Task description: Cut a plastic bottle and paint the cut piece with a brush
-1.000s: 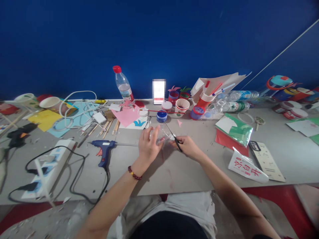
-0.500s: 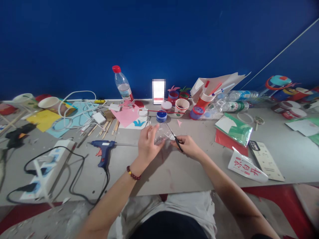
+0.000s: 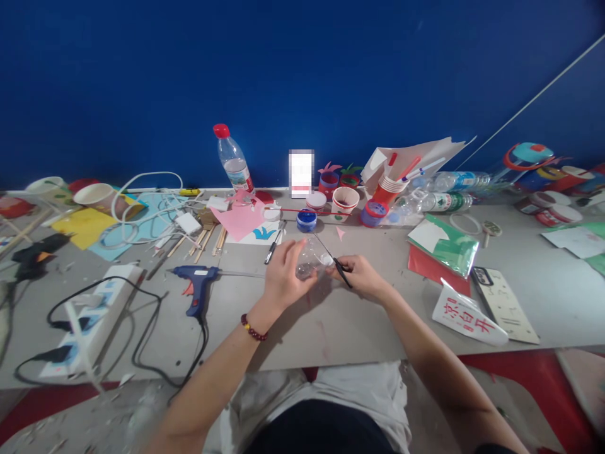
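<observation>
My left hand (image 3: 286, 274) is closed around a clear plastic bottle piece (image 3: 309, 258), which lies tilted just above the grey table. Its white end (image 3: 326, 259) points toward my right hand (image 3: 362, 277). Black-handled scissors (image 3: 341, 271) are gripped in that right hand, and their thin blade reaches up and left along the clear plastic. How far apart the blades stand is too small to tell. Just beyond the bottle piece stands a small open jar of blue paint (image 3: 307, 221). A dark pen (image 3: 271, 251) lies left of my left hand.
A blue glue gun (image 3: 196, 284) with its cord and a white power strip (image 3: 92, 321) lie left. An upright bottle with a red cap (image 3: 235, 165), a paper cup (image 3: 345, 203) and more bottles (image 3: 447, 202) line the back. Green packaged paper (image 3: 444, 246) lies right.
Both hands have shifted slightly right with the bottle piece and scissors. The dark pen beside my left hand now shows. Other things on the table stay put.
</observation>
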{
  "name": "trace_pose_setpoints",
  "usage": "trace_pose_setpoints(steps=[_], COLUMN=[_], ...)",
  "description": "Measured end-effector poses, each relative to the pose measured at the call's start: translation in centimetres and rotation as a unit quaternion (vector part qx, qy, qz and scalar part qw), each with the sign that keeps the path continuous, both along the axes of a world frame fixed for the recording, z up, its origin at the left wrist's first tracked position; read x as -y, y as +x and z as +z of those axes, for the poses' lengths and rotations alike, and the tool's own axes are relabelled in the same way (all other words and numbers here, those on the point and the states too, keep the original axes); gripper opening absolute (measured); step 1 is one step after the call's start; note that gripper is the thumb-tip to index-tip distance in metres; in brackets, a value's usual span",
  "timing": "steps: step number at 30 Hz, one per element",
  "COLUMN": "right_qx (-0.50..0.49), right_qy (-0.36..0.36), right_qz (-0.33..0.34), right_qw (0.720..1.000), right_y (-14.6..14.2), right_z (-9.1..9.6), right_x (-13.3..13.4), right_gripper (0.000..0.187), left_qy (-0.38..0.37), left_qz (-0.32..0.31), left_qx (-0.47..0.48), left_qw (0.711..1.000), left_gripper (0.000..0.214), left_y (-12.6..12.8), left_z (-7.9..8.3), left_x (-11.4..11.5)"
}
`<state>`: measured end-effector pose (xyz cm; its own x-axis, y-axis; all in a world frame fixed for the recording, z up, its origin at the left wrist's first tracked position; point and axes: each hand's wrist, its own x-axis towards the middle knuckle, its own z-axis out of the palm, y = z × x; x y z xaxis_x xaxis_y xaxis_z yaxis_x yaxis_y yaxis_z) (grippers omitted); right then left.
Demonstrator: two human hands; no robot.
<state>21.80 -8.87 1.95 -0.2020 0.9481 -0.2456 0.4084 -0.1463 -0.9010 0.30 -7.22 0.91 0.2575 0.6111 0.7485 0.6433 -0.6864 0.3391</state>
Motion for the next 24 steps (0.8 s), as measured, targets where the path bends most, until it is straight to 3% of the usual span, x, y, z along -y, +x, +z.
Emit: trace_pose_setpoints(steps=[8,13,24], right_qx=[0.013,0.051,0.049], right_qy=[-0.008,0.013,0.045], right_qz=[0.010,0.014,0.031], right_qw=[1.000,0.999,0.997], right_y=[0.2,0.5,0.9], right_z=[0.9,1.1,0.7], right_x=[-0.2,-0.4,-0.3], right_gripper=[0.053,0.058,0.051], left_qy=[-0.017,-0.065,-0.140], left_qz=[-0.011,-0.022,-0.080], left_qx=[0.032,0.051,0.071], left_qw=[0.999,0.996,0.984], left_gripper=[0.069,0.071,0.066], left_y=[0.2,0.2,0.3], left_z=[0.3,0.4,-0.3], left_x=[0.2,0.3,0.2])
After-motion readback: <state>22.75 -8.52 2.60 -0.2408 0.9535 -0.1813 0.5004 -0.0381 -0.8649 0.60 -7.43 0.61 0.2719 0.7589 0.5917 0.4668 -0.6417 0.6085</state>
